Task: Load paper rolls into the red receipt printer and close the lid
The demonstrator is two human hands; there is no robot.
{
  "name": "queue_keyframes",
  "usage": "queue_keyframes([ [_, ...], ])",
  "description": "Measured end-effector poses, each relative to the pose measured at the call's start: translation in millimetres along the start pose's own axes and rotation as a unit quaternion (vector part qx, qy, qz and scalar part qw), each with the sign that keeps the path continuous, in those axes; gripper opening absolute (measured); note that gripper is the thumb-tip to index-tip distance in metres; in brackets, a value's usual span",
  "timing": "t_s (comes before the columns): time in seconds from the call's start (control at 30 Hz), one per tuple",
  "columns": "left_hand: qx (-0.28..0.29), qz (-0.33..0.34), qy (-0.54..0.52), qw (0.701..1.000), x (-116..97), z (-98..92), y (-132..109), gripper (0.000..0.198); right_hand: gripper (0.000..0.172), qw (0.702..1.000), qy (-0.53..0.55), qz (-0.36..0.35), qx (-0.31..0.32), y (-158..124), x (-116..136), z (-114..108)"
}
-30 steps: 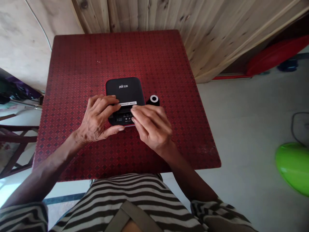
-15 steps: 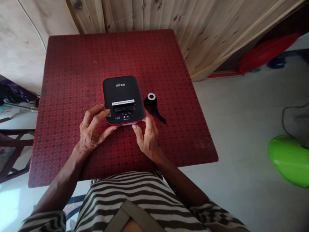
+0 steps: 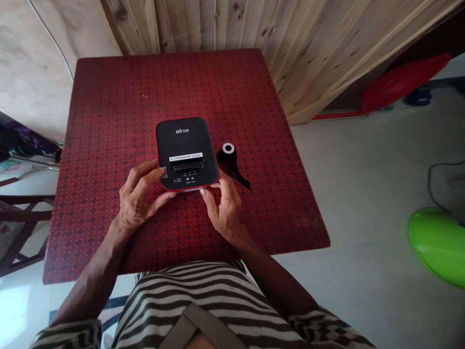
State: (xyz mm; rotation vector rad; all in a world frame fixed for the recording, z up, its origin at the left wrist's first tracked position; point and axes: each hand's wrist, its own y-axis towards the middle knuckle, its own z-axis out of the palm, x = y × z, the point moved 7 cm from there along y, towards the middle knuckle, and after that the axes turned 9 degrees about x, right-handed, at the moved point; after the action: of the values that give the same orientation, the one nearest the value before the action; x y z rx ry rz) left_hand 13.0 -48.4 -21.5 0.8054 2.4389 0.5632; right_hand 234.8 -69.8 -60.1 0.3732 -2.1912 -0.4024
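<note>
A black receipt printer (image 3: 186, 145) with a red edge rests on the table, its white label strip and dark paper slot facing up. My left hand (image 3: 140, 194) grips its near left corner, fingers on the left side beside a small grey tab and thumb at the front edge. At the near right corner my right hand (image 3: 223, 206) holds it, thumb against the front and fingers along the side, partly hidden. Just right of the printer stands a small roll (image 3: 228, 148) with a white ring-shaped top, a black crumpled wrapping trailing from it.
The table (image 3: 276, 213) has a red patterned cover and meets a wooden plank wall (image 3: 225, 24) at the back. A dark wooden chair (image 3: 25, 228) is at the left. On the floor at right are a green plastic object (image 3: 439, 247) and a cord (image 3: 430, 179).
The whole view has shifted slightly. Both hands keep their hold on the printer, and the printer and roll show no clear movement on the table.
</note>
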Motion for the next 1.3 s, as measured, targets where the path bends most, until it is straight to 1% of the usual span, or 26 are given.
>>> queue_keyframes([
  [0.17,-0.008,-0.001,-0.02,1.0,-2.8,-3.8,1.5,0.059,0.05,1.0,0.007,-0.002,-0.004,-2.4,-0.4,-0.1],
  [0.3,0.019,-0.025,-0.029,0.999,-1.3,-6.3,4.7,0.056,0.051,1.0,0.017,0.015,-0.002,-1.6,-1.7,-0.3],
  [0.4,0.036,-0.026,-0.039,0.998,-0.4,-7.8,7.9,0.05,0.051,0.999,0.037,0.022,-0.004,-1.0,-2.9,0.5],
  [0.47,0.039,-0.025,-0.049,0.998,-0.1,-7.6,9.4,0.048,0.052,0.999,0.047,0.026,-0.002,-2.1,-4.7,2.4],
  [0.57,0.03,-0.024,-0.067,0.997,-0.1,-5.0,8.9,0.05,0.05,0.997,0.07,0.037,0.007,-4.7,-9.8,2.1],
  [0.6,0.022,-0.019,-0.068,0.997,-0.9,-4.2,8.1,0.051,0.049,0.996,0.078,0.039,0.003,-4.4,-11.2,-1.8],
  [0.67,0.009,-0.006,-0.062,0.998,-2.7,-2.5,6.0,0.054,0.046,0.996,0.08,0.035,-0.028,1.8,-10.9,-18.4],
  [0.73,0.003,0.006,-0.048,0.999,-4.1,-0.8,4.0,0.056,0.04,0.997,0.039,0.015,-0.062,19.7,-2.3,-40.8],
  [0.77,0.002,0.009,-0.042,0.999,-4.4,-0.1,3.2,0.057,0.036,0.998,0.004,-0.002,-0.061,34.2,5.6,-49.3],
  [0.8,0.002,0.011,-0.036,0.999,-4.5,0.4,2.5,0.058,0.032,0.998,-0.039,-0.02,-0.037,52.1,14.8,-53.0],
  [0.83,0.0,0.013,-0.032,0.999,-4.7,0.6,1.8,0.059,0.029,0.996,-0.08,-0.048,0.015,72.1,25.1,-50.2],
  [0.87,-0.001,0.013,-0.028,1.0,-4.9,0.8,1.2,0.059,0.028,0.986,-0.12,-0.072,0.095,92.0,34.0,-40.2],
  [0.9,-0.002,0.012,-0.025,1.0,-4.9,1.0,0.7,0.059,0.028,0.964,-0.164,-0.086,0.193,109.3,39.7,-25.0],
  [0.93,-0.002,0.01,-0.022,1.0,-5.0,1.3,0.2,0.059,0.03,0.933,-0.211,-0.09,0.276,123.4,42.4,-9.6],
  [0.97,-0.002,0.009,-0.018,1.0,-5.1,1.7,-0.4,0.059,0.031,0.902,-0.246,-0.098,0.341,134.4,44.5,4.8],
  [1.0,-0.001,0.007,-0.015,1.0,-5.3,2.4,-0.9,0.059,0.032,0.873,-0.273,-0.101,0.39,142.8,45.4,17.6],
  [1.03,0.001,0.006,-0.012,1.0,-5.3,3.2,-1.4,0.058,0.033,0.851,-0.295,-0.1,0.423,149.3,45.6,28.3],
  [1.07,0.003,0.006,-0.01,1.0,-5.4,4.0,-2.0,0.058,0.033,0.836,-0.31,-0.099,0.442,153.8,45.8,36.7],
  [1.1,0.004,0.007,-0.009,1.0,-5.5,4.8,-2.5,0.059,0.034,0.827,-0.319,-0.097,0.453,156.7,45.9,43.0],
  [1.2,0.003,0.009,-0.013,1.0,-5.1,6.6,-4.1,0.061,0.034,0.812,-0.328,-0.093,0.473,157.4,44.8,51.4],
  [1.3,0.003,0.006,-0.018,1.0,-4.8,7.3,-4.4,0.06,0.03,0.807,-0.323,-0.099,0.484,154.5,43.9,50.7],
])
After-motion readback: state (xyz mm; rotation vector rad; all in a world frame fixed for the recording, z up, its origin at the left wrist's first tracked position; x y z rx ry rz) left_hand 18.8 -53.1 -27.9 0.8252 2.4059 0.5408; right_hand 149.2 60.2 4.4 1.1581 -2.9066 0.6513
